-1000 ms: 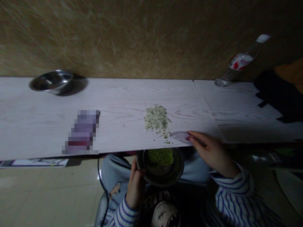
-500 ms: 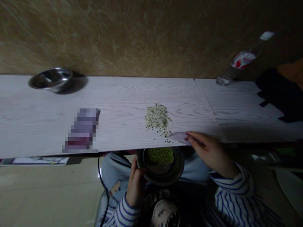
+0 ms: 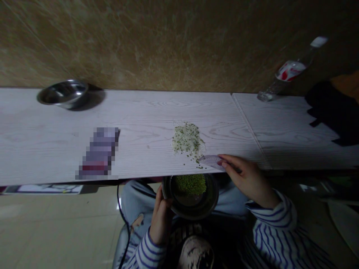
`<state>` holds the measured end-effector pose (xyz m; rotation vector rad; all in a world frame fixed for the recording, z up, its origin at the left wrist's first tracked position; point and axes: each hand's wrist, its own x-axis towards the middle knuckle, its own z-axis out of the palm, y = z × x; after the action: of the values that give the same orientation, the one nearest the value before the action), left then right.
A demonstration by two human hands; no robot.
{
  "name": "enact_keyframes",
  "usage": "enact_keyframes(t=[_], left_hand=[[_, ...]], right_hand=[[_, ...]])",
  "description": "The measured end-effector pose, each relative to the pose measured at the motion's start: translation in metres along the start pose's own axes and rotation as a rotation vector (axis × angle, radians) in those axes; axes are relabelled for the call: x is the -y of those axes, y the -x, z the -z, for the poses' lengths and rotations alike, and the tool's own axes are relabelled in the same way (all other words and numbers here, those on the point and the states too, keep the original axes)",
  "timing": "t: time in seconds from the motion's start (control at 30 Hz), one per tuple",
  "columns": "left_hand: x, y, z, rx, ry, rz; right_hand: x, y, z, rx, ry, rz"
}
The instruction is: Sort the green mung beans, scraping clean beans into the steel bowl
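Observation:
My left hand [image 3: 161, 215] is closed on the rim of a dark metal bowl [image 3: 193, 215], held just below the table's front edge. Green beans [image 3: 191, 184], apparently mung beans, lie along the bowl's far side. Between the thumb and fingers of my right hand [image 3: 246, 175] is a thin, clear purplish protractor [image 3: 210, 161], its rounded side facing away from me. Its left tip touches or hovers over a few loose beans near the edge. Just beyond lies a pile of white rice-like grains mixed with green beans [image 3: 186, 138] on the tabletop.
An empty-looking steel bowl [image 3: 63, 95] stands by the wall at the back left. A blurred-out flat object [image 3: 98, 153] lies on the white wood-grain table [image 3: 146, 112]. At the right are a clear plastic bottle [image 3: 291, 71] and a dark cloth item [image 3: 331, 112].
The protractor's tip has shifted very slightly toward the beans at the pile's near edge. The camera view has moved a little; my left hand and its bowl look unchanged.

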<state>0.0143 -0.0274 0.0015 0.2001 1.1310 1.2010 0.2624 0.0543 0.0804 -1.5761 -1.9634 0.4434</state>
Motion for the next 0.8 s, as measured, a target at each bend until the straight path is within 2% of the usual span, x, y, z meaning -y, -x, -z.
enact_keyframes(t=[0.3,0.8], left_hand=[[0.0013,-0.0002,0.0015,0.048,-0.023,-0.026],[0.0008,0.0005,0.0044,0.015,-0.01,-0.044]], right_hand=[[-0.0014,-0.0038,-0.0013,0.0,-0.001,0.018],[0.0031,-0.0075,-0.002,0.036,0.001,0.044]])
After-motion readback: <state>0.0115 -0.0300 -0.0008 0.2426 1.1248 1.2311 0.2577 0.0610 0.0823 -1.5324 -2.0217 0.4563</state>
